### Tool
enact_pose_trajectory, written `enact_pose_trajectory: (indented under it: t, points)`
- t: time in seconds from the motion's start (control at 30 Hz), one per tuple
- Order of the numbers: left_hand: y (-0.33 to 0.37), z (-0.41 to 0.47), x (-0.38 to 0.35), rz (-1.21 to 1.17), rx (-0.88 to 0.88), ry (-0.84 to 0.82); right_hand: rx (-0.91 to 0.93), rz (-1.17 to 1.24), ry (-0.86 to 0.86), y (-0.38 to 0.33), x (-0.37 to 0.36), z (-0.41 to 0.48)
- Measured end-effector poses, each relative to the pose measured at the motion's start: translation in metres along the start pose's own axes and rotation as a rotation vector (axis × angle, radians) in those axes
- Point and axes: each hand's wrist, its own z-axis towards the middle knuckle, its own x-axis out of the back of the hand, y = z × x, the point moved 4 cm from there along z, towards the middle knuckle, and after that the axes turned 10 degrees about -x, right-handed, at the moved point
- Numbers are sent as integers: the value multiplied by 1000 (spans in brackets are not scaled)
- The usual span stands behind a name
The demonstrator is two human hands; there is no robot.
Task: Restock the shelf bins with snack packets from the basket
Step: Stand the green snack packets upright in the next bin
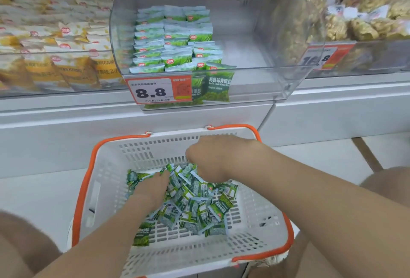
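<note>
Dozens of small green packets [199,209] lie in a loose pile at the bottom of a white basket [106,166] with orange handles [289,233], and both hands are in that pile. The left hand [150,189] lies on the near left part of the pile with its fingers fairly straight and holds nothing that can be seen. The right hand [213,155] is just beyond it, at the far edge of the pile, with its fingers curled down around a few packets; the fingertips are buried among them.

Straight ahead of the hands and higher up, a clear plastic bin [255,55] sits on a white shelf [66,126]. Its left half holds neat rows of the same green packets, while its right half shows bare floor. A price tag [158,90] reading 8.8 is stuck to the bin's front. Left of it another bin holds yellow packets [55,44], blurred. To the right, a bin holds bags [359,26] of pale snacks behind a second tag [321,58], whose figures are partly smeared.

The basket rests low in front of the person, above a pale tiled floor [332,157]. Bare knees show at the frame's lower corners, cut off.
</note>
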Motion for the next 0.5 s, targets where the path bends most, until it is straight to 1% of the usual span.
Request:
enact_pose_trajectory:
  t: [0.1, 0.17, 0.23, 0.3, 0.37, 0.43, 0.5]
  points:
    - [17, -5, 33, -313, -60, 115, -19, -2, 53, 7, 14, -2]
    - [34, -14, 61, -444, -106, 188, -37, 14, 70, 14, 26, -11]
    - [54, -26, 93, -572, -175, 222, -42, 39, 76, 21, 36, -22]
    - [73, -41, 123, -749, -225, 245, -47, 47, 99, 28, 45, -31]
    - [86, -58, 150, -1002, -236, 278, -53, 73, 149, 33, 50, -36]
    - [98, -75, 169, -1303, -259, 274, -50, 129, 165, 37, 52, -40]
    - [109, -90, 182, -1592, -291, 264, 7, 216, 195, 37, 57, -46]
